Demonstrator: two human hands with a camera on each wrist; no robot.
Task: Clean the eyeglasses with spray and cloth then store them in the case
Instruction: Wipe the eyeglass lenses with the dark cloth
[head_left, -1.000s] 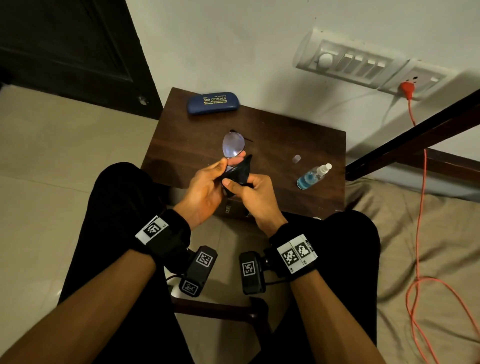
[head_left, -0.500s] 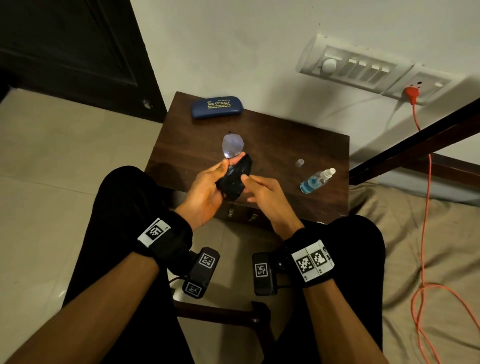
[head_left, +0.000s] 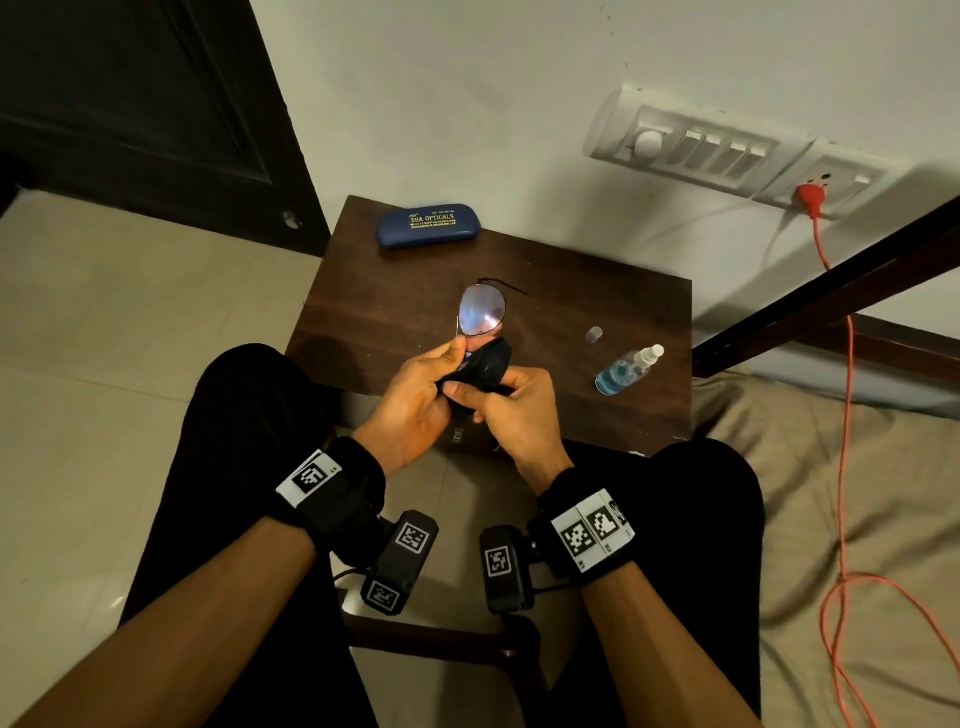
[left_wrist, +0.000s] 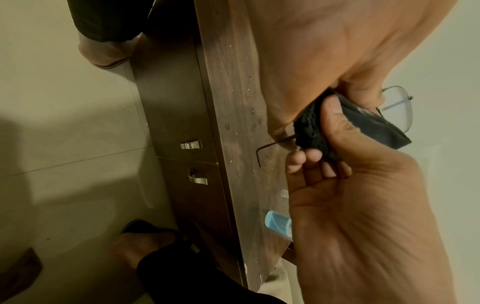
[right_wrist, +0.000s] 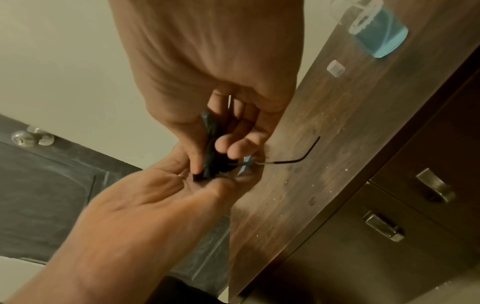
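Note:
The thin-framed eyeglasses (head_left: 482, 312) are held above the near edge of the dark wooden table (head_left: 582, 291). My left hand (head_left: 451, 364) grips them near the bridge, and one lens (left_wrist: 397, 109) stands clear above my fingers. A black cloth (head_left: 487, 364) is folded over the other lens and hides it. My right hand (head_left: 470, 396) pinches that cloth (right_wrist: 210, 148) between thumb and fingers. One temple arm (right_wrist: 288, 162) sticks out below the hands. The blue case (head_left: 427, 224) lies shut at the table's far left. The spray bottle (head_left: 629, 368) lies on its side at the right.
A small clear cap (head_left: 594, 335) sits beside the bottle. The table has drawers with metal handles (left_wrist: 191, 145) facing my knees. An orange cable (head_left: 845, 415) hangs from the wall socket (head_left: 810, 195) onto the bedding at the right. A dark door (head_left: 130, 114) is at the left.
My right fingers eased off the cloth half a second ago and now pinch it again lower down. The free lens has tipped slightly. The case and bottle have not moved.

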